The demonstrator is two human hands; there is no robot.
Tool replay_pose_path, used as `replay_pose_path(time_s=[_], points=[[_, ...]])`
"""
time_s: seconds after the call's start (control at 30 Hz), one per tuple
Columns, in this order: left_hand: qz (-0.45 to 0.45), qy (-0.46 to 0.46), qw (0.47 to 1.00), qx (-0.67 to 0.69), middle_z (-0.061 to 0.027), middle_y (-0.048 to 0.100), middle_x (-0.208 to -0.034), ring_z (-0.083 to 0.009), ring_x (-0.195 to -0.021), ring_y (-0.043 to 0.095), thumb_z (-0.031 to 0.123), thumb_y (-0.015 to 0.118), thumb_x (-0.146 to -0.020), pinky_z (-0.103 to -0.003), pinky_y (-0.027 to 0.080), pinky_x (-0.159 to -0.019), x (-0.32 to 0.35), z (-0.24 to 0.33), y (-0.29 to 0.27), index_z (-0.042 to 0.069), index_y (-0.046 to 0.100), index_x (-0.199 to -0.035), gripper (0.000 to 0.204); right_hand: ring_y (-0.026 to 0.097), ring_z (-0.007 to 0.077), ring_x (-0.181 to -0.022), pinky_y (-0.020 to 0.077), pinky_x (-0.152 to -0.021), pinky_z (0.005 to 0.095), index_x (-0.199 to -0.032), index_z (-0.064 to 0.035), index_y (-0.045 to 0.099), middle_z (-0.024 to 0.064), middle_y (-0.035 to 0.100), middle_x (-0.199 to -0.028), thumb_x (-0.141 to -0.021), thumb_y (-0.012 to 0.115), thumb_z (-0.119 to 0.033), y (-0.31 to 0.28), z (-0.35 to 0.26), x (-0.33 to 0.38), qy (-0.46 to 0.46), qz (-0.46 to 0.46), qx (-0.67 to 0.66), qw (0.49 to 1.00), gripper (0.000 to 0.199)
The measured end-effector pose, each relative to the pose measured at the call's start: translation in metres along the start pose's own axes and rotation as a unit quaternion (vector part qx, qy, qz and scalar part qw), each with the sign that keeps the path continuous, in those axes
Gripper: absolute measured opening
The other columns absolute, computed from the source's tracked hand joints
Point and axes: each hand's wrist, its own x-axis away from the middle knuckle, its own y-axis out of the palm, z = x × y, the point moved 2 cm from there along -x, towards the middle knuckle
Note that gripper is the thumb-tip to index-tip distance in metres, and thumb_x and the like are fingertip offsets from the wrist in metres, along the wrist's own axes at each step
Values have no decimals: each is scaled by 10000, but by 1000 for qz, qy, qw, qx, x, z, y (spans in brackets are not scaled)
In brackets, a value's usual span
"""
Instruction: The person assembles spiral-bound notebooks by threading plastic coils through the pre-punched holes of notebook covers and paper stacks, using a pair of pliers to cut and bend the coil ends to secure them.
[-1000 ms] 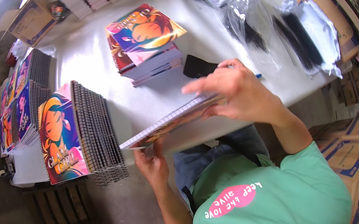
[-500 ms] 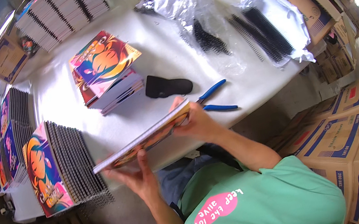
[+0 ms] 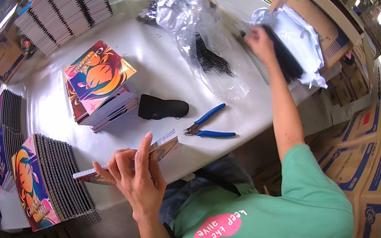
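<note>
My left hand (image 3: 141,178) holds a thin notebook (image 3: 167,146) level at the near edge of the table, its fingers over it and covering its middle. My right arm reaches far right. There my right hand (image 3: 260,44) curls its fingers at the upper end of a loose black spiral coil (image 3: 258,67), beside a dense bundle of black coils (image 3: 285,54). Blue-handled cutting pliers (image 3: 209,123) lie on the table with their handles apart. Left of them rests a flat black tool (image 3: 163,106). A stack of unbound notebooks (image 3: 101,78) with colourful covers stands beyond it.
Coil-bound notebooks (image 3: 51,179) are stacked at the left. More bound stacks (image 3: 63,16) stand at the back. A clear plastic bag (image 3: 187,12) lies near black coils (image 3: 213,59). White paper wrapping (image 3: 301,38) and an open carton (image 3: 317,15) border the right side; boxes (image 3: 362,165) fill the lower right.
My right hand has let go of the notebook and moved far right to the coils. My left hand keeps the notebook, its fingers now over it. The view has shifted slightly.
</note>
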Motion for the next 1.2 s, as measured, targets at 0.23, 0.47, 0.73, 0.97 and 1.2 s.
replay_pose_path(time_s=[0.23, 0.47, 0.73, 0.97, 1.2], points=[[100, -33, 993, -54, -72, 482, -1017, -352, -1215, 375, 425, 776, -641, -599, 24, -1048, 6, 6, 19, 155, 551, -1040, 532, 591, 394, -953, 463, -798, 469, -1229, -45, 459, 234, 623, -963, -799, 544, -71, 25, -22, 9, -65, -109, 137, 982, 439], [220, -59, 972, -65, -82, 478, -1043, -411, -1221, 358, 530, 755, -615, -639, 33, -1021, 8, 7, 48, 159, 499, -887, 527, 335, 67, -594, 323, -534, 204, -1301, -90, 450, -33, 442, -745, -868, 490, -81, -81, -168, 75, -106, -265, -272, 919, 435], [224, -30, 972, -59, -61, 468, -966, -388, -1188, 375, 331, 756, -608, -593, 144, -992, 4, 13, 48, 175, 533, -890, 392, 572, 149, -703, 453, -619, 267, -972, -60, 683, 70, 611, -808, -808, 634, -9, -37, -215, 156, -216, -382, -284, 852, 179], [233, -34, 971, -31, -37, 475, -924, -307, -1127, 438, 362, 722, -630, -624, 32, -1027, 6, 10, 50, 194, 586, -899, 345, 599, 156, -776, 477, -660, 266, -946, -62, 692, 54, 595, -880, -751, 667, 38, -31, -227, 158, -284, -360, -292, 839, 221], [203, -41, 978, -41, -31, 440, -911, -249, -1044, 454, 436, 701, -692, -668, -7, -1035, 7, 10, 47, 218, 609, -962, 359, 574, 108, -658, 456, -576, 237, -968, -7, 669, 63, 607, -781, -867, 587, -26, -26, -219, 154, -164, -516, -313, 780, 132]])
